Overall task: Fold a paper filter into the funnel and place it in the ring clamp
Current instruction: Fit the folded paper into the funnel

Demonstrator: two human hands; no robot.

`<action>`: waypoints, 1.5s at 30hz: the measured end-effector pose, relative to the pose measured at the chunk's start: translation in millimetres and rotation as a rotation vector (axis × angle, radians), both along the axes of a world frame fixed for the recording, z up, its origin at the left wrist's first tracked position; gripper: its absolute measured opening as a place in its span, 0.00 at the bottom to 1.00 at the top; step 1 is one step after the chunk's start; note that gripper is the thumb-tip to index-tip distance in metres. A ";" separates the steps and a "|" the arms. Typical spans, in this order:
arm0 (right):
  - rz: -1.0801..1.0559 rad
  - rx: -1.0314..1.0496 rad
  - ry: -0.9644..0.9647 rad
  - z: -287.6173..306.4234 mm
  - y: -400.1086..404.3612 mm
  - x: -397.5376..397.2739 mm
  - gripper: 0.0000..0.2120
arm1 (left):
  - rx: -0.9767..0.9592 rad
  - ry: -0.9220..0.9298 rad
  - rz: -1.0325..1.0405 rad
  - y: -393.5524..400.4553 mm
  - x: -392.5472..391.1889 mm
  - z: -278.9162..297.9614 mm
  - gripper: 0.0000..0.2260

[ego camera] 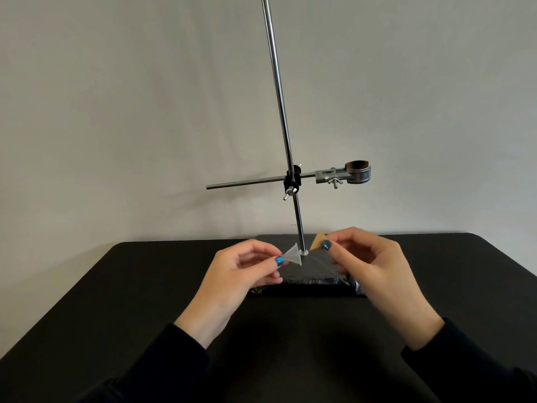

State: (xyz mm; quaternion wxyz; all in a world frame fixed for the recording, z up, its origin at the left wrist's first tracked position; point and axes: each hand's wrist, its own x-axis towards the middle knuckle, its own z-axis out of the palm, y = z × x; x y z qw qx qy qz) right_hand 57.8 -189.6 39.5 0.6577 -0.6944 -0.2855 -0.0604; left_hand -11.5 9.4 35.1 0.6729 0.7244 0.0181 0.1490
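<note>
My left hand (238, 271) pinches a small clear plastic funnel (293, 254) by its stem, the wide mouth facing right. In my right hand (369, 260) is a tan paper filter (317, 242) folded into a wedge, its point aimed left toward the funnel. The two are a little apart, either side of the stand's upright rod (280, 112). The ring clamp (358, 172) sits higher up on the right end of a horizontal bar, with nothing in it.
The stand's dark base (308, 287), wrapped in shiny film, rests on the black table (116, 301) below my hands. A horizontal bar (244, 183) sticks out to the left of the boss head (292, 180). Behind is a plain grey wall.
</note>
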 end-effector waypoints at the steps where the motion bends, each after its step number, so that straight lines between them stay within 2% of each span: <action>1: -0.002 -0.016 -0.021 -0.2 0.1 -0.9 0.07 | -0.037 0.014 -0.003 -1.2 0.2 0.0 0.08; 11: -0.054 -0.243 -0.360 -1.4 3.0 -10.6 0.07 | -0.299 0.073 -0.100 -14.2 0.0 -0.7 0.11; 16: -0.002 -0.269 -0.403 -1.8 3.0 -10.5 0.08 | -0.368 0.068 -0.107 -13.4 1.0 0.2 0.12; 20: 0.029 -0.317 -0.439 -1.0 2.1 -11.7 0.08 | -0.411 0.062 -0.126 -13.9 1.8 -0.5 0.07; 26: 0.016 -0.312 -0.482 -4.1 3.9 -9.2 0.09 | -0.340 0.077 -0.158 -14.1 2.4 -3.1 0.06; 31: 0.021 -0.317 -0.493 -8.4 4.2 -8.3 0.11 | -0.177 0.079 -0.115 -14.7 0.5 -4.7 0.09; 34: 0.006 -0.367 -0.511 -8.5 3.5 -7.6 0.11 | -0.113 0.088 -0.110 -15.1 0.4 -4.3 0.07; 45: -0.057 -0.526 -0.649 -3.8 3.3 -11.9 0.09 | -0.239 0.189 -0.099 -17.6 3.2 -2.9 0.09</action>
